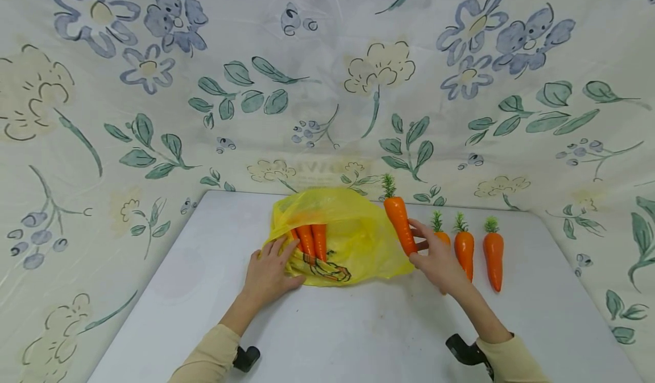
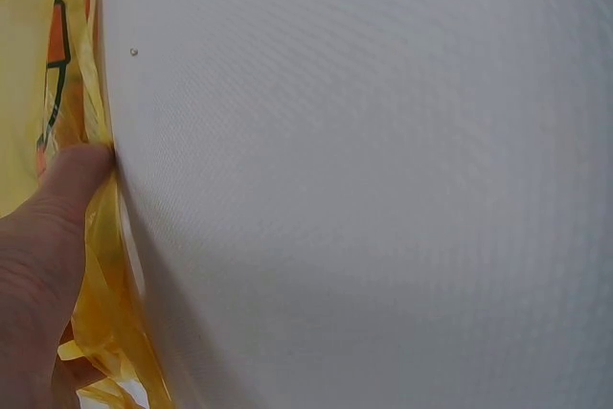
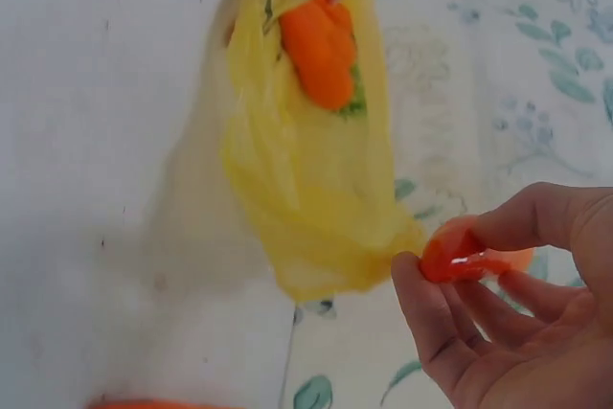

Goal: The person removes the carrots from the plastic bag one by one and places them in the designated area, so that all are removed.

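Note:
A yellow plastic bag (image 1: 368, 241) lies on the table with its mouth open, and several glossy orange carrots (image 1: 319, 241) show inside. At its left end my left hand (image 1: 268, 275) grips the bag's edge, the thumb (image 2: 77, 174) along the front and the other fingers over the rim. My right hand (image 1: 437, 261) pinches another carrot (image 1: 398, 218) by its lower part, beside the bag's right end. That carrot is tilted, its bristly green top up and to the left. In the right wrist view, the held carrot (image 3: 450, 254) sits between thumb and fingers, its tip toward the camera.
Right of the bag, three carrots stand in a row on the white table (image 1: 338, 332): one partly behind my right hand, a middle carrot (image 1: 464, 249) and an outer carrot (image 1: 494, 258). A flower-patterned cloth (image 1: 327, 116) rises behind the table's back edge.

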### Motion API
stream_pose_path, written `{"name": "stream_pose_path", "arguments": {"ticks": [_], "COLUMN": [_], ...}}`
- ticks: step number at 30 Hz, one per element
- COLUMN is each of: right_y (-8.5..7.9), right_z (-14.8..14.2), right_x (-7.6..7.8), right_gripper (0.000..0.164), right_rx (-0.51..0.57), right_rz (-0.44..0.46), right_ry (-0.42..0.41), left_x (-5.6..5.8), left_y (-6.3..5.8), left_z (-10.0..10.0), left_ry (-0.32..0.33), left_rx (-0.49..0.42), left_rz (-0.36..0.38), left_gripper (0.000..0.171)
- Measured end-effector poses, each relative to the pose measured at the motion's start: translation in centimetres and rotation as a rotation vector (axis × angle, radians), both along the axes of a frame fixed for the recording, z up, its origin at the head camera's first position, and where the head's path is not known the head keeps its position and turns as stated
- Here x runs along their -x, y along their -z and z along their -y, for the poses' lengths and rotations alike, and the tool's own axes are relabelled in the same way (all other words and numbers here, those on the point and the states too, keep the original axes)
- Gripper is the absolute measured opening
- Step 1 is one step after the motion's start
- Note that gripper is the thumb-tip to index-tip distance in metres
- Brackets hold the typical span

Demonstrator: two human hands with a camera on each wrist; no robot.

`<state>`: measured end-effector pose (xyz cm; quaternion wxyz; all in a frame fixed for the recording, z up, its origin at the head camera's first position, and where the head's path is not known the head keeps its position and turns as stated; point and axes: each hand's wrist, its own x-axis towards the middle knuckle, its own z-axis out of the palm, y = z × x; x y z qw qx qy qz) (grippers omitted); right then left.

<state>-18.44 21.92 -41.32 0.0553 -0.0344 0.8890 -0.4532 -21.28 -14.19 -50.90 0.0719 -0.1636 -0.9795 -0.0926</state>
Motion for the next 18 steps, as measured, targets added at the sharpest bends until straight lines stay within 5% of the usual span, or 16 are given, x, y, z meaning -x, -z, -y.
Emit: {"name": "stream_pose_path", "arguments": {"ticks": [18], "right_y": [1.5], "right_z": [-9.7], "right_x": [0.1], "right_gripper": [0.073], "right_rx": [-0.142], "right_rz": [-0.025], "right_ry": [0.169], "left_x": [0.0], "left_y": [-0.1], "left_z": [-0.1], "left_ry": [-0.007], "left_rx": [0.013], "left_rz": [0.014], "left_gripper": [0.083]}}
